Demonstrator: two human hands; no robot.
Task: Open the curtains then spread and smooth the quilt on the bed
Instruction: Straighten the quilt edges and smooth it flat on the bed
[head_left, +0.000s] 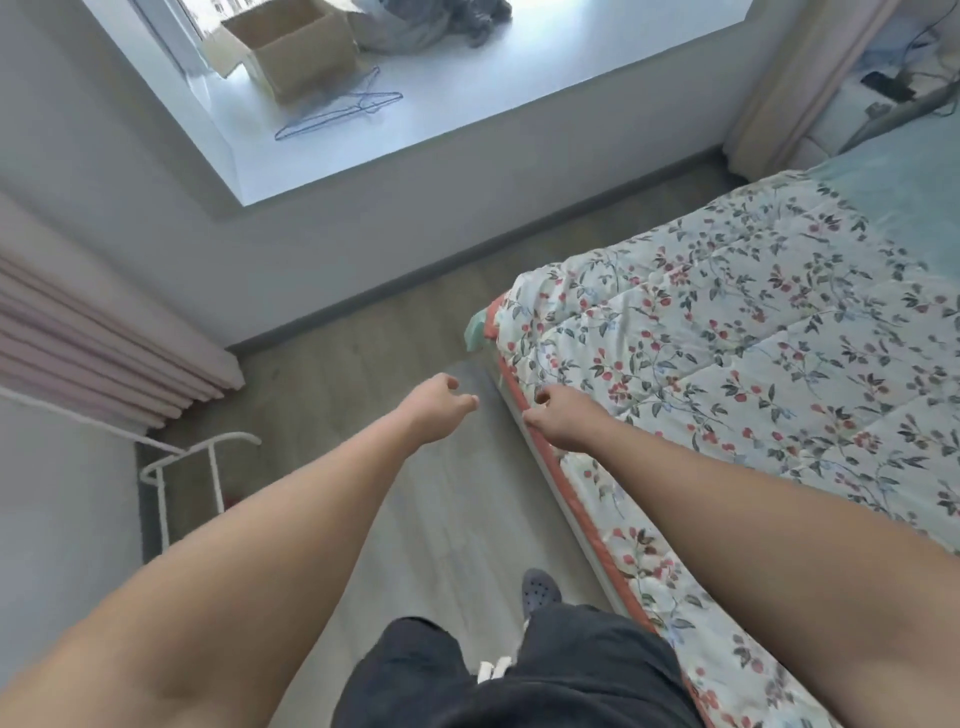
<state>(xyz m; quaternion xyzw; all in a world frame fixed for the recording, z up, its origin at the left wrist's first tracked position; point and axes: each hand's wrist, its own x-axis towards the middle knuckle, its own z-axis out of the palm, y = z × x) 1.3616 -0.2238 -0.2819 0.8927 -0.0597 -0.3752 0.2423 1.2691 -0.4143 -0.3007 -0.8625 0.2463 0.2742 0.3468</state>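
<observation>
Bare forearms, dark shorts (519, 670) with white drawstring (493, 669), grey perforated clog (541, 592).

Bright, even daylight comes from the window at the top, washing the window sill (467, 98) pale. Shadows on the floor (395, 332) are soft. The wide lens bends lines at the edges; the whole frame is slightly soft, forearms blurriest.

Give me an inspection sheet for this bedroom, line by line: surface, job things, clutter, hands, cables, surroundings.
Surface: bed, mostly covered, bare teal part at its head.
Job's things: floral quilt spread over bed; pink curtain gathered at the left.
Clutter: cardboard box, wire hangers, grey bundle on window ledge.
Hands: left hand loosely curled over floor, empty; right hand at quilt's red edge, grip unclear.
Cables: tangle beside the headboard.
Surroundings: white rack, wood floor.
</observation>
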